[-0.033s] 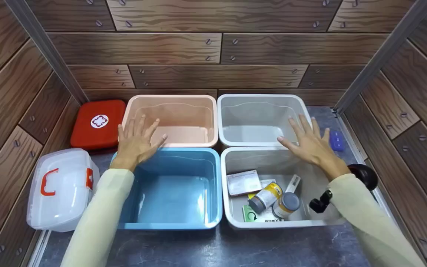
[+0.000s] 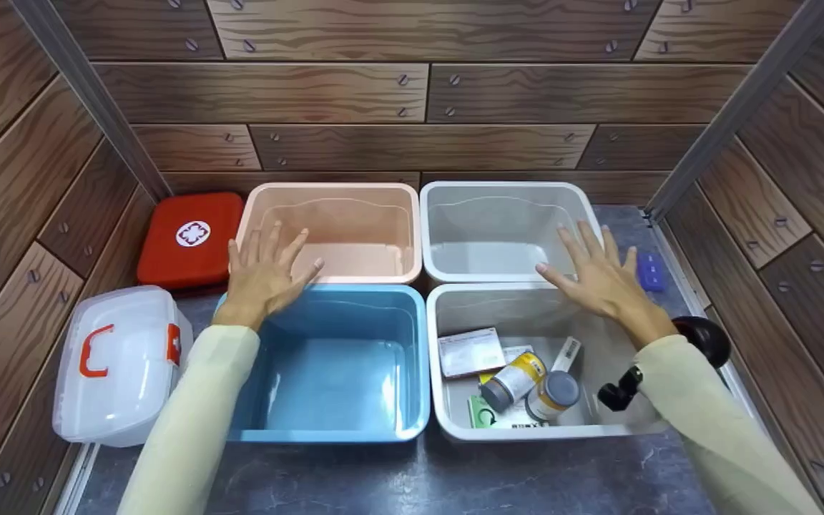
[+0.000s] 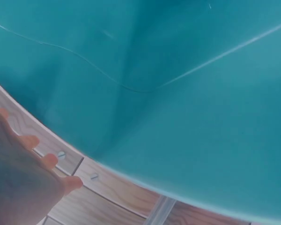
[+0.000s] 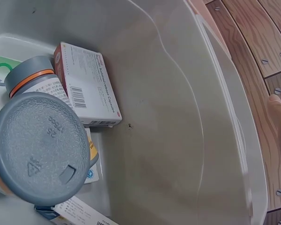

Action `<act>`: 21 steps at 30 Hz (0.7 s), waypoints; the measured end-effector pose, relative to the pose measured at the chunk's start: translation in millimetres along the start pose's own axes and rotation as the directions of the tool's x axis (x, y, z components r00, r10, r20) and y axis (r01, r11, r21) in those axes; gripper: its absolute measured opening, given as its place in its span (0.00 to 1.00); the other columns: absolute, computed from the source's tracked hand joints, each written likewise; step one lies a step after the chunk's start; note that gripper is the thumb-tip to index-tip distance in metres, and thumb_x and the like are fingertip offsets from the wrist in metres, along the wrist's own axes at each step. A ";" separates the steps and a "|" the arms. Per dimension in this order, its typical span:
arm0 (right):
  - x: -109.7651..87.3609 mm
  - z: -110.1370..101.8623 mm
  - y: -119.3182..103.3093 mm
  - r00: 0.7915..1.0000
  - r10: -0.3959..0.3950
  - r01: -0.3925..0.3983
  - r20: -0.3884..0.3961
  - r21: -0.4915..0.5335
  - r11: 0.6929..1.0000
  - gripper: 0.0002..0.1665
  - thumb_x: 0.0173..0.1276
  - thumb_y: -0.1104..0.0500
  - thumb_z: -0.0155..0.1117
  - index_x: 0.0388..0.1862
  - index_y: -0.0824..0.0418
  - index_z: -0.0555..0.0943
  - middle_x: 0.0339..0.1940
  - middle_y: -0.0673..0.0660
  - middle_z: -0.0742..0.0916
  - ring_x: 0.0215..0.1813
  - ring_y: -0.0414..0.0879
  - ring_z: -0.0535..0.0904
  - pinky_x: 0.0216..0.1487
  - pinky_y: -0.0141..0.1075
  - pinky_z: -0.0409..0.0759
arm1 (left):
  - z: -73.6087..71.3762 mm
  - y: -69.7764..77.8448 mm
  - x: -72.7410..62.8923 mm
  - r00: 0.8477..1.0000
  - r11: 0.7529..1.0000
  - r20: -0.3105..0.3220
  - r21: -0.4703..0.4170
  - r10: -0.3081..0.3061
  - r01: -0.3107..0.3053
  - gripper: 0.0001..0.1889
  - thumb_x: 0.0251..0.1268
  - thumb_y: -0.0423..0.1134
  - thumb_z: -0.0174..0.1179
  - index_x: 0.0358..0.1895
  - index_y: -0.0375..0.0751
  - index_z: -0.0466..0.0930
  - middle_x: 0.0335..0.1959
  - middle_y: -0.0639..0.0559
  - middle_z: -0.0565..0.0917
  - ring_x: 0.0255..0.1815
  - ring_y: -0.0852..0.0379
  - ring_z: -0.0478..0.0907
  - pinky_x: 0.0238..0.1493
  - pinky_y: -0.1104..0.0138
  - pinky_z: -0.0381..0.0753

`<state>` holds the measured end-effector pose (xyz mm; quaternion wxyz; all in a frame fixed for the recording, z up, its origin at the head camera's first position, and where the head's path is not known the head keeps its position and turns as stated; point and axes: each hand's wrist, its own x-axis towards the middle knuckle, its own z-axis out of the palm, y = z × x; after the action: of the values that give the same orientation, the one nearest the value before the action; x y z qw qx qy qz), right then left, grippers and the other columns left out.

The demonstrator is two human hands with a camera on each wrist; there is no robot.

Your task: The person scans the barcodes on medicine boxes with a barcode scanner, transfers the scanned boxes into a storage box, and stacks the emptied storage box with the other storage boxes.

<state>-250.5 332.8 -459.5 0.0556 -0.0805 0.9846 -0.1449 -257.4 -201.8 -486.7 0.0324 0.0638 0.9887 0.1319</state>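
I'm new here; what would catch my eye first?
Probably the left hand, spread at the far left of the blue bin, and the right hand, spread at the far right of the near grey bin. Then bottles and boxes jumbled in that bin, and the red case at the back left.

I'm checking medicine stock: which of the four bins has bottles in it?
The near-right grey bin, right of the blue bin: it holds two bottles and boxes, while no bottles show in the other three.
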 end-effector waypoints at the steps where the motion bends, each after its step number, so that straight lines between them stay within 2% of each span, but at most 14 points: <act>1: 0.0 0.3 0.2 1.000 -0.002 0.002 0.001 0.000 1.000 0.58 0.80 0.20 0.44 0.94 0.46 0.41 0.93 0.65 0.41 0.89 0.78 0.30 0.76 0.84 0.22 | 0.2 -0.1 0.0 1.000 1.000 0.000 -0.003 0.001 -0.001 0.41 0.82 0.70 0.43 0.91 0.60 0.52 0.93 0.40 0.39 0.92 0.30 0.31 0.84 0.27 0.22; 7: -1.3 0.8 -0.8 1.000 -0.017 0.017 0.008 0.002 1.000 0.58 0.80 0.21 0.45 0.94 0.48 0.42 0.93 0.66 0.41 0.90 0.78 0.33 0.77 0.84 0.26 | 0.8 1.5 0.9 1.000 1.000 0.003 -0.017 0.022 -0.022 0.39 0.84 0.68 0.42 0.91 0.60 0.51 0.93 0.39 0.40 0.92 0.30 0.30 0.85 0.28 0.26; 11: -2.2 -1.6 -5.6 0.999 -0.038 0.038 -0.009 0.007 0.999 0.58 0.80 0.22 0.48 0.94 0.47 0.42 0.93 0.67 0.44 0.90 0.78 0.37 0.78 0.85 0.31 | -0.1 8.6 2.0 0.999 0.998 0.016 -0.026 0.049 -0.048 0.39 0.84 0.68 0.42 0.91 0.63 0.50 0.93 0.39 0.41 0.92 0.31 0.30 0.87 0.30 0.27; 16: -0.5 -7.2 -16.2 0.993 -0.102 0.102 -0.061 -0.004 0.995 0.58 0.79 0.24 0.53 0.94 0.47 0.45 0.94 0.65 0.48 0.90 0.76 0.42 0.81 0.82 0.37 | -3.9 25.8 3.8 0.995 0.995 0.024 -0.037 0.096 -0.095 0.38 0.84 0.68 0.41 0.91 0.64 0.51 0.93 0.41 0.42 0.92 0.31 0.34 0.88 0.32 0.27; 21: -0.6 -9.1 -29.5 0.983 -0.167 0.167 -0.082 -0.014 0.986 0.57 0.79 0.26 0.56 0.94 0.48 0.48 0.93 0.65 0.51 0.90 0.75 0.45 0.82 0.80 0.45 | -6.6 47.5 1.5 0.985 0.983 0.020 -0.063 0.172 -0.170 0.37 0.85 0.67 0.42 0.90 0.63 0.53 0.93 0.43 0.44 0.93 0.32 0.36 0.89 0.34 0.31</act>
<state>-246.8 307.5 -442.1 0.0022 -0.1569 0.9763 -0.1490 -253.8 -157.9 -467.8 0.0356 0.1491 0.9746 0.1633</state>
